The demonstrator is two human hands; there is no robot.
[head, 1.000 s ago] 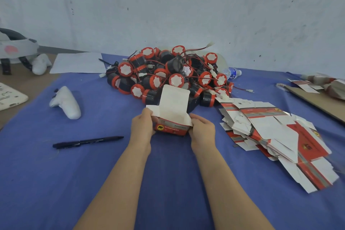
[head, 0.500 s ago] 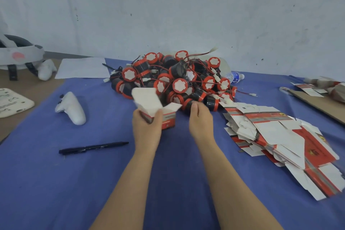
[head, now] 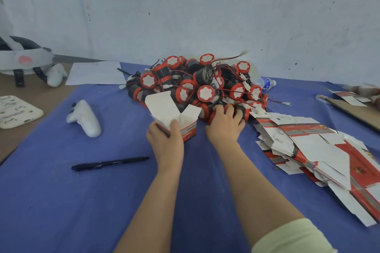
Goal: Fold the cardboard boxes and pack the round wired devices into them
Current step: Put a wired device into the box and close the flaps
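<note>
My left hand (head: 165, 139) grips an erected red and white cardboard box (head: 174, 115) with its top flaps standing open. The box stands on the blue cloth just in front of a heap of round red and black wired devices (head: 197, 86). My right hand (head: 225, 125) reaches into the near edge of that heap, fingers curled over one device (head: 229, 109) at the front; how firmly it holds it I cannot tell. A stack of flat unfolded boxes (head: 312, 150) lies to the right.
A black pen (head: 110, 163) lies on the blue cloth (head: 82, 201) to the left. A white controller (head: 85, 118), a sheet of paper (head: 95, 73), a headset (head: 22, 59), a water bottle (head: 265, 83) and brown cardboard (head: 357, 112) sit around the edges.
My right hand let go of the box and moved forward to the device heap. My left hand now holds the box alone, slightly left, flaps up.
</note>
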